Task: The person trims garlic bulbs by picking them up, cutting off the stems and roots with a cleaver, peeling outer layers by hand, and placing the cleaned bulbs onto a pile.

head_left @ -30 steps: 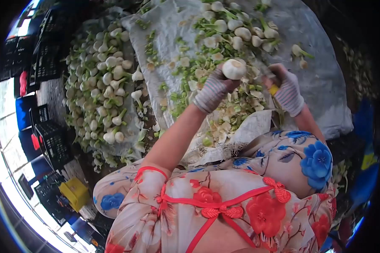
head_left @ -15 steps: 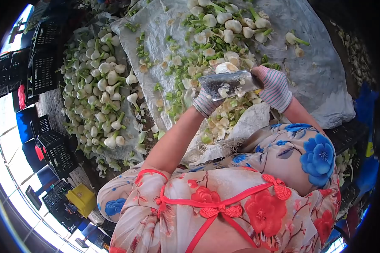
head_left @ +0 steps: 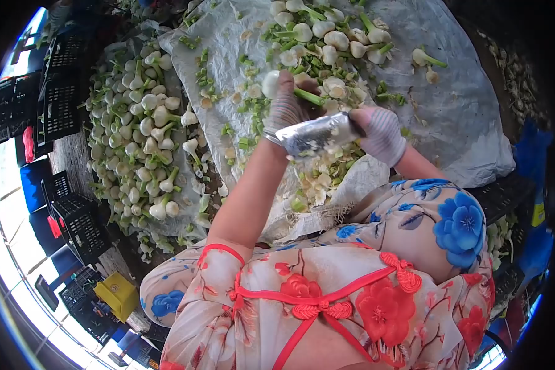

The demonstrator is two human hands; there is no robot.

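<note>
My left hand (head_left: pixel 288 106), in a striped glove with bare fingertips, is closed on a white garlic bulb (head_left: pixel 270 85) whose green stem (head_left: pixel 308 97) points right. My right hand (head_left: pixel 381 134), gloved alike, grips the handle of a wide metal blade (head_left: pixel 317 135) with pale scraps stuck on it. The blade lies across in front of my left wrist, below the stem. Beneath both hands is a heap of cut green stems and pale peelings (head_left: pixel 317 185) on a whitish sheet (head_left: pixel 462 117). More bulbs with stems (head_left: pixel 336 41) lie beyond my hands.
A large pile of garlic bulbs (head_left: pixel 148 123) is at the left. Black crates (head_left: pixel 83 222) and a yellow container (head_left: pixel 116 296) stand at the far left. Two pieces of garlic (head_left: pixel 420 57) lie on the sheet's right part. My floral-covered knees are close below.
My left hand has moved up and left, and the bulb has turned so its stem points right. The blade has come down and left, away from the bulb, in my right hand.
</note>
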